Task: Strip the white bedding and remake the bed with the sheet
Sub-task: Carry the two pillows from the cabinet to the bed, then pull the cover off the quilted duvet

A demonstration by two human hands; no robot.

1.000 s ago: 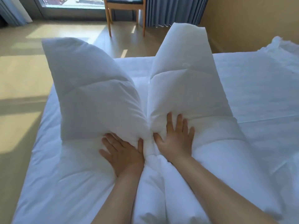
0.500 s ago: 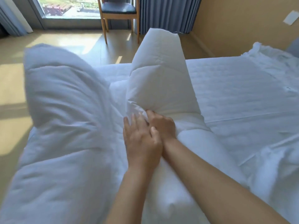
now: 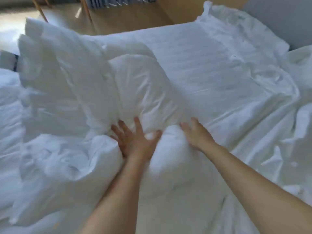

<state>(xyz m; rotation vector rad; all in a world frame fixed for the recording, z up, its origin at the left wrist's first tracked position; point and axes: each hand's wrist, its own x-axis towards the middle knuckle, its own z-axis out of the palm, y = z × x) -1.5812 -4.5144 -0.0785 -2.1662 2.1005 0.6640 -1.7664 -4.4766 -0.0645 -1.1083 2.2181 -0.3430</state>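
A puffy white duvet (image 3: 67, 92) is bunched into thick folds over the left half of the bed. My left hand (image 3: 135, 141) lies on it with fingers spread, pressing into a crease between two folds. My right hand (image 3: 197, 135) is to the right, fingers apart, against the side of a rounded fold (image 3: 168, 146). Neither hand grips cloth. A flat white sheet (image 3: 211, 68) covers the mattress to the right. It is wrinkled toward the right edge (image 3: 278, 102). The picture is blurred by motion.
A wooden chair's legs (image 3: 86, 12) stand on the wooden floor (image 3: 131, 19) beyond the bed's far side. A crumpled white heap (image 3: 224, 19) lies at the far right corner by a grey wall (image 3: 278, 17). White bedding (image 3: 8, 92) shows at the left.
My hands have come apart from the centre crease, the right one moving right. The raised folds have dropped and shifted left. The view has swung toward the bed's right side.
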